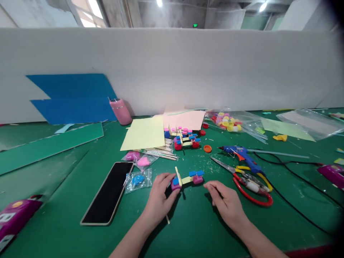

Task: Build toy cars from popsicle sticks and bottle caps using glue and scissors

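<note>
My left hand (161, 193) grips the left end of a small toy car (187, 180), thumb and fingers around its wheel. The car has a pale wooden stick body, one stick standing up, magenta cap wheels and blue clay-like pads on top. Just right of the car, my right hand (224, 200) is closed with fingertips pressed together; anything between them is hidden. A thin stick (168, 219) lies beneath my left wrist. Further back stand similar toy cars (186, 142). To the left lies a clear bag with a blue lump (138, 180).
On the left lies a phone (109, 195). Right of my hands are scissors (248, 182) and a blue glue gun (242, 156) with its cable. Behind are yellow paper (143, 133), wooden sticks (161, 154), an orange cap (207, 148), bagged caps (227, 121) and a pink tumbler (120, 111).
</note>
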Available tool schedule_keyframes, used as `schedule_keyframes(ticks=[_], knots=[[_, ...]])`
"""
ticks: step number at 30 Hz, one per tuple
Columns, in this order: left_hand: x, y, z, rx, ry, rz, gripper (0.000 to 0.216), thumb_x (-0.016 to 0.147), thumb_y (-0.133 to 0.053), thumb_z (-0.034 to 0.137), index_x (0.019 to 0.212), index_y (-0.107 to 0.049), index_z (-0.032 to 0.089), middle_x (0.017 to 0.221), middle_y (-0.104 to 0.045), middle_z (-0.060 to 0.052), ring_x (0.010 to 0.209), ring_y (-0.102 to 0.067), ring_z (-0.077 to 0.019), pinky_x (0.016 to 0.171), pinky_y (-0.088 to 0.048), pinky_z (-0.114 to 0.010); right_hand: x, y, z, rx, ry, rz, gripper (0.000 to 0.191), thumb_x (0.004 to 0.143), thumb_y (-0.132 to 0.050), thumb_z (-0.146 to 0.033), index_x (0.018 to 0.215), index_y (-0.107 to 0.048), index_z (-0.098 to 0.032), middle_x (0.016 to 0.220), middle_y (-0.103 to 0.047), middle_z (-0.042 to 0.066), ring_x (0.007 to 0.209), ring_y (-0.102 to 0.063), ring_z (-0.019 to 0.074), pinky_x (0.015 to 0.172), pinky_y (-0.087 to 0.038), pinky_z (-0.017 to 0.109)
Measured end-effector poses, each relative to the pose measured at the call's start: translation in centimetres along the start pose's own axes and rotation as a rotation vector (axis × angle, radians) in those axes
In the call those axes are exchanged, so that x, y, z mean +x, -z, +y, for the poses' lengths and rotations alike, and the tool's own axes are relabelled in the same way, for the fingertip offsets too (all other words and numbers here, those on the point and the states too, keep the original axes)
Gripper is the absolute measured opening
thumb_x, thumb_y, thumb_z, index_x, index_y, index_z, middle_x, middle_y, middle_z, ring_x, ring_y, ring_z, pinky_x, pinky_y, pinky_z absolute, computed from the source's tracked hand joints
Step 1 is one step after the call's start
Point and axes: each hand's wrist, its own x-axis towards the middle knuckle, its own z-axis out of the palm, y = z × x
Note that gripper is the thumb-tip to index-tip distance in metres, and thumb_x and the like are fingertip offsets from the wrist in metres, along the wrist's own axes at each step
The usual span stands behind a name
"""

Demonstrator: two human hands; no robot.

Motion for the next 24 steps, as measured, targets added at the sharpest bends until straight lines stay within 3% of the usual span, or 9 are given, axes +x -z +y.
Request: schedule_keyframes(ticks=[4,10,15,20,24], knots=[[-0.7,0.1,0.3,0.039,0.062,0.036,0.053,0.07,-0.059,0.023,0.119,-0.045,0.012,0.114,-0.052,-0.015,0.108,-0.048,-0.0251,0.092,-0.04,-0.04,0.0,0.0,0.5,0.005,-0.01,0.082,0.02,0.087,-0.04,-0.035,0.096,-0.051,-0.02,0.063,-0.048,-0.002,0.054,-0.048,0.0123,0.051,-0.04,0.021],[-3.5,0.4,0.3,0.135,0.124,0.152,0.041,0.075,-0.052,0.025,0.112,-0.052,0.007,0.109,-0.055,-0.019,0.102,-0.053,-0.0284,0.084,-0.046,-0.044,0.7,-0.2,1.5,-0.028,-0.039,0.126,0.043,0.082,-0.046,-0.031,0.122,-0.033,-0.02,0.098,-0.049,0.007,0.072,-0.049,0.0151,0.062,-0.044,0.026],[-4.9,0.2,1.0,0.172,0.082,0.236,0.032,0.079,-0.048,0.027,0.105,-0.057,0.01,0.103,-0.059,-0.017,0.096,-0.058,-0.0255,0.078,-0.051,-0.038,1.5,0.3,1.2,-0.073,-0.065,0.024,0.057,0.077,-0.051,-0.025,0.129,-0.027,-0.023,0.111,-0.047,0.008,0.08,-0.05,0.0169,0.066,-0.045,0.028],[-4.3,0.1,1.8,0.166,0.045,0.265,0.03,0.08,-0.046,0.026,0.104,-0.056,0.01,0.098,-0.063,-0.016,0.093,-0.06,-0.0249,0.076,-0.051,-0.037,2.8,0.9,0.3,-0.107,-0.052,-0.114,0.064,0.07,-0.057,-0.018,0.127,-0.032,-0.027,0.117,-0.047,0.003,0.083,-0.052,0.0163,0.081,-0.042,0.032],[-3.6,-0.3,1.8,0.115,0.086,0.254,0.031,0.081,-0.044,0.025,0.107,-0.052,0.01,0.097,-0.064,-0.015,0.091,-0.061,-0.0234,0.074,-0.052,-0.035,3.9,0.9,0.0,-0.121,-0.03,-0.192,0.062,0.069,-0.057,-0.017,0.126,-0.035,-0.028,0.119,-0.047,0.003,0.085,-0.053,0.0164,0.083,-0.04,0.032]])
